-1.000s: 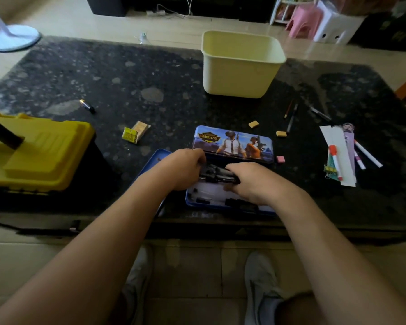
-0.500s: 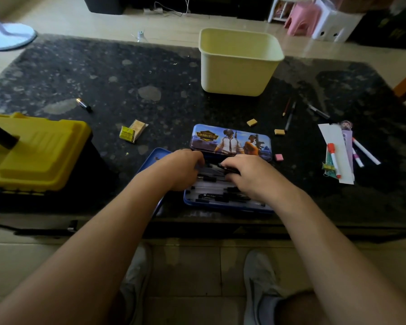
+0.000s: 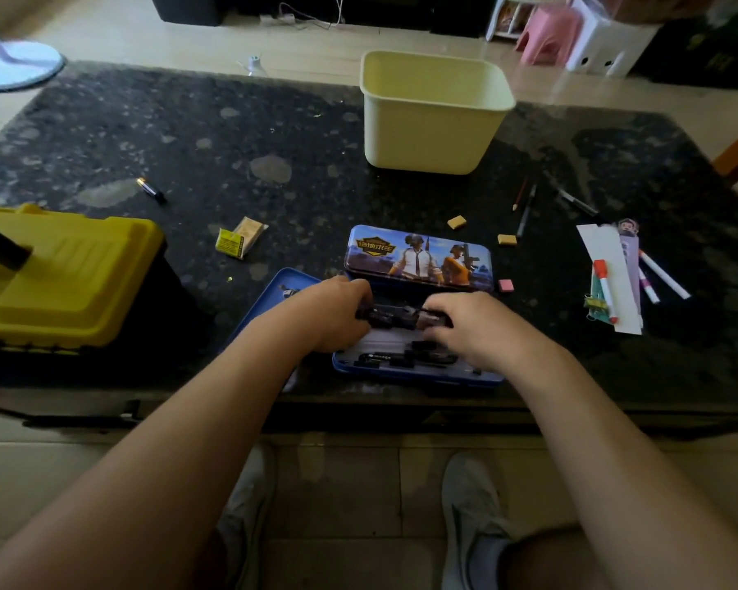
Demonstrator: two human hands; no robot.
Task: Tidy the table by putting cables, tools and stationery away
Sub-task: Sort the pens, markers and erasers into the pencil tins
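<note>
Head view, looking down on the dark tabletop (image 3: 188, 134). Gripping a bunch of black pens (image 3: 390, 315) with the left hand (image 3: 329, 313), fingers curled round one end; pinching the other end with the right hand (image 3: 474, 327). Holding them just above the open blue pencil case (image 3: 418, 372) at the near edge, in front of its upright picture lid (image 3: 418, 257). Working with erasers (image 3: 456, 222), pencils (image 3: 525, 208) and markers (image 3: 663, 276) lying to the right, a yellow tub (image 3: 435, 134) at the far side, a yellow toolbox (image 3: 69, 283) at the left.

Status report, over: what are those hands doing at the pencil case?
Left hand, right hand gripping dark pens above open pencil case. Erasers, markers loose on table. Nothing blocking.
</note>
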